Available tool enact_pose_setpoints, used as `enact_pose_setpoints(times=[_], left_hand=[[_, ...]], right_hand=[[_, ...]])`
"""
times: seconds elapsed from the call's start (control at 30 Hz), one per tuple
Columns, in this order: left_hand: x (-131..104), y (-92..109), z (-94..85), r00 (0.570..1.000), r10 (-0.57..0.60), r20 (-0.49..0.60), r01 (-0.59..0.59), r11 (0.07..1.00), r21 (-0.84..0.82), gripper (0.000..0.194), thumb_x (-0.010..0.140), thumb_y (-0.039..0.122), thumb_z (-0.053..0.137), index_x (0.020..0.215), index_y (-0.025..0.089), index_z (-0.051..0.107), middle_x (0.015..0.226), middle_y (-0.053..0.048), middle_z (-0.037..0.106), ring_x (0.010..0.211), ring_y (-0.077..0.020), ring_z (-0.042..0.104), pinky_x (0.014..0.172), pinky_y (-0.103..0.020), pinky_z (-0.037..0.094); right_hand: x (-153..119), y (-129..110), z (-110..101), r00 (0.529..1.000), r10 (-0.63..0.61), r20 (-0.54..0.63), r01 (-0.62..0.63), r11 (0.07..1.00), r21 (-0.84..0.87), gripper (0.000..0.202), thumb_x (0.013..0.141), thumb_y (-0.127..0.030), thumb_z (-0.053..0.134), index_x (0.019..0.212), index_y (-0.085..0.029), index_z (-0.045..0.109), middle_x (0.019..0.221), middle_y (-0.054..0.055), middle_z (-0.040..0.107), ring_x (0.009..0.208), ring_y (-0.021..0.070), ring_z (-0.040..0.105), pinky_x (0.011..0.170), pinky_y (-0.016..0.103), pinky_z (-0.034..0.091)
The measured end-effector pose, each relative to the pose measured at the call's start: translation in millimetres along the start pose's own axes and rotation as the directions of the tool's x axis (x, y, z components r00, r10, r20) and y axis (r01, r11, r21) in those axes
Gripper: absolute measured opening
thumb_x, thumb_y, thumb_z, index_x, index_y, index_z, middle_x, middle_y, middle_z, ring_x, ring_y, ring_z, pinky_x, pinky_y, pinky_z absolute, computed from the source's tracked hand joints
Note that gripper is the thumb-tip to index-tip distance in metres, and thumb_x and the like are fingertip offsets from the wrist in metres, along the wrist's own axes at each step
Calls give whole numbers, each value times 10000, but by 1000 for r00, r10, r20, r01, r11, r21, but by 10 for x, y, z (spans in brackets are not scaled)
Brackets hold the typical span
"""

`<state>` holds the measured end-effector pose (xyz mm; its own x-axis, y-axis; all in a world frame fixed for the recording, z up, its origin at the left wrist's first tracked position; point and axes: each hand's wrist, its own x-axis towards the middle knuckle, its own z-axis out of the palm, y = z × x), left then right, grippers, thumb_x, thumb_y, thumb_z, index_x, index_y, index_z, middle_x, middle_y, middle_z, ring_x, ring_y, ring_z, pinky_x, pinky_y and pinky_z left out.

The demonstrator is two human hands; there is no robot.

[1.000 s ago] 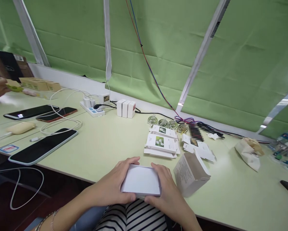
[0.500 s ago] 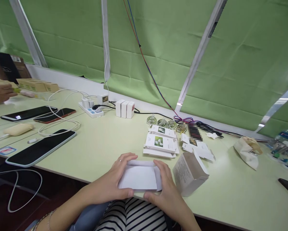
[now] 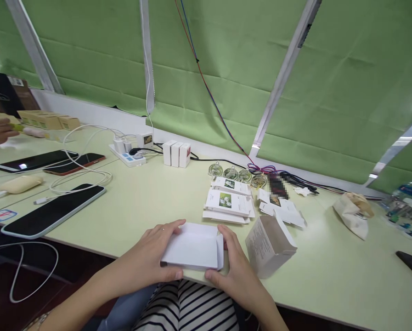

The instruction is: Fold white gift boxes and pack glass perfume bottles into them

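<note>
Head view: left hand (image 3: pixel 152 257) grips white box (image 3: pixel 192 248); right hand (image 3: pixel 238 271), fingers wide, cups its flap (image 3: pixel 220 253).

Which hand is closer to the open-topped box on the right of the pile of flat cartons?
Right. The right hand is just left of the open-topped box; the left hand is farther left, beyond the white carton.

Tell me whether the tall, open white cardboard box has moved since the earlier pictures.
No; judged against the stacked flat white cardboard cartons, the box stays put.
</note>
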<state>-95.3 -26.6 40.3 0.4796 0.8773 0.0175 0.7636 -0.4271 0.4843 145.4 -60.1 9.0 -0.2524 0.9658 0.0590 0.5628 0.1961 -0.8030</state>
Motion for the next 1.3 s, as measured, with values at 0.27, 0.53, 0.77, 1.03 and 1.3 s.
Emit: enact_pose_setpoints(times=[0.27,0.53,0.77,1.03,1.3], left_hand=[[18,-117,15,997,67,-30,-67,997,24,763,746,615,578,1355,200,383,1342,-137,468,1214,-337,414,990,-461,354],[41,-187,-26,997,60,-43,-62,996,-57,685,779,513,593,1371,257,363,1373,-94,447,1242,-328,399,1008,-451,360],[128,-178,90,995,-38,-92,8,950,-313,685,820,386,559,1390,233,212,1114,-63,564,982,-217,576,889,-366,458],[188,-173,144,939,171,-298,-241,946,-217,124,816,147,381,819,215,486,1090,-59,536,1040,-202,510,882,-344,437],[168,-175,110,947,68,-314,-155,953,-261,265,766,135,342,998,219,440,1064,-39,573,1021,-200,516,924,-349,425]], right_hand=[[2,-48,-31,998,62,-20,-61,997,46,779,708,-230,618,1392,-236,246,1358,73,390,1224,248,403,1032,400,354],[2,9,26,989,-58,-140,54,998,-28,732,695,-94,599,1340,-258,293,1328,68,355,1224,227,416,1020,374,401],[-90,107,165,852,-448,-270,338,865,-370,698,787,73,321,1349,-341,329,1427,54,213,1342,236,275,1050,436,383],[-110,36,14,852,-434,-293,410,901,-141,335,859,-82,386,1145,-254,409,1290,92,420,1224,206,443,1005,397,417],[-19,33,26,989,-93,-111,85,994,-74,609,775,-238,578,1318,-238,302,1489,84,183,1385,239,170,1111,436,241]])
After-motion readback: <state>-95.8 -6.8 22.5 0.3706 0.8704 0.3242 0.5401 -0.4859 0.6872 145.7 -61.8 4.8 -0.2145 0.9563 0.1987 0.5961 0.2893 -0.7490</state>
